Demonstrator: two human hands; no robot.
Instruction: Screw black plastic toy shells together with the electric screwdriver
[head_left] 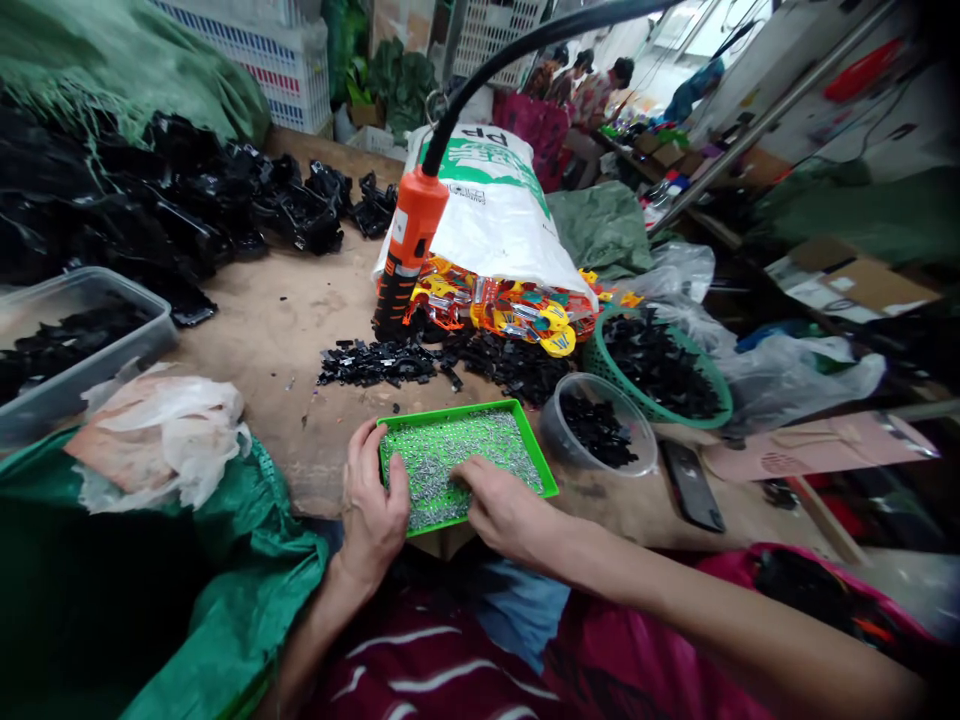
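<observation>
Left hand [371, 505] hooked over the left rim of the green tray [450, 412], narrow grip, holding it. Right hand [502, 515] flat on the metal bits [457, 455] (maybe clips, too small to tell), open, nothing held. Tray sits at the near edge of the wooden bench [255, 340]. Clear tub [596, 430] just right of tray. Loose black parts [450, 365] beyond tray, narrow strip of bench between.
</observation>
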